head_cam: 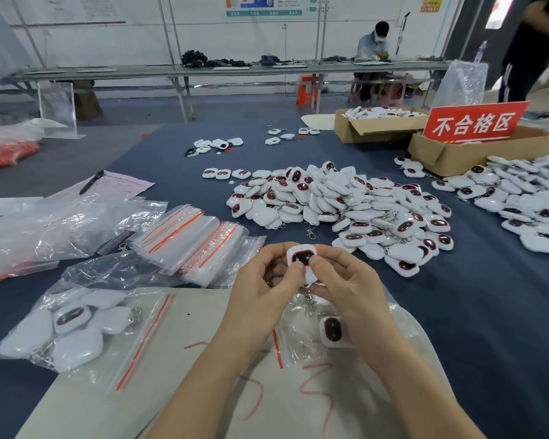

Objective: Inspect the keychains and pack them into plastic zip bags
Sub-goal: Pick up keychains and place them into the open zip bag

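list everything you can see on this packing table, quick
held keychain: one, white with dark face, between both hands
centre keychain pile: many, white, mid blue cloth
right keychain pile: many, white, right edge
filled zip bag: one, clear with red strip, front left
empty zip bags: a stack, clear with red strips, left of centre
cardboard boxes: two, brown, far right
sign: one, red with white characters, at nearer box
pen: one, black, on paper far left
left hand: one, bare, pinching the held keychain
right hand: one, bare, pinching the held keychain
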Tool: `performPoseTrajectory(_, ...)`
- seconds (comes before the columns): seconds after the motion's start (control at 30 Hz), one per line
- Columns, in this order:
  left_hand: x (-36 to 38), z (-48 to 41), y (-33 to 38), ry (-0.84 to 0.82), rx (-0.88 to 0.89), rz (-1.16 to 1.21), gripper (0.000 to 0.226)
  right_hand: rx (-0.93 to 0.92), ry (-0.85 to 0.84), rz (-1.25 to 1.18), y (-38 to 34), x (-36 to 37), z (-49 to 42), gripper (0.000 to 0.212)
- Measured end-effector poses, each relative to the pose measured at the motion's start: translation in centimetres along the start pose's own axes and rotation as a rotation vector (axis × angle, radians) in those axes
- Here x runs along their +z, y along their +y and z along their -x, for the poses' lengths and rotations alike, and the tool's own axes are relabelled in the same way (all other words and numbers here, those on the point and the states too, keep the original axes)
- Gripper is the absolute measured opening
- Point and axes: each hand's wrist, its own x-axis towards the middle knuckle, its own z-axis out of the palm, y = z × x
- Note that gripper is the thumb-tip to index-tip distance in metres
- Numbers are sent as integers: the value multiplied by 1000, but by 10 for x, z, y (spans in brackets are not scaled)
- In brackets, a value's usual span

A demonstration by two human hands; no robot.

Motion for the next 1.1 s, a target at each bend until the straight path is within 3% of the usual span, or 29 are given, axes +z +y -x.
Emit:
performPoseTrajectory(0.23,1,2,2,-16,10,-15,18,-5,-12,57,-4,0,2,24)
performPoseTrajectory(0.7,1,2,3,-4,11,-11,20,-27,-19,16,-5,1,4,19)
performPoseTrajectory(1.1,-2,-1,-6,-15,49,-151,34,-16,-102,-23,-2,-2,4,19)
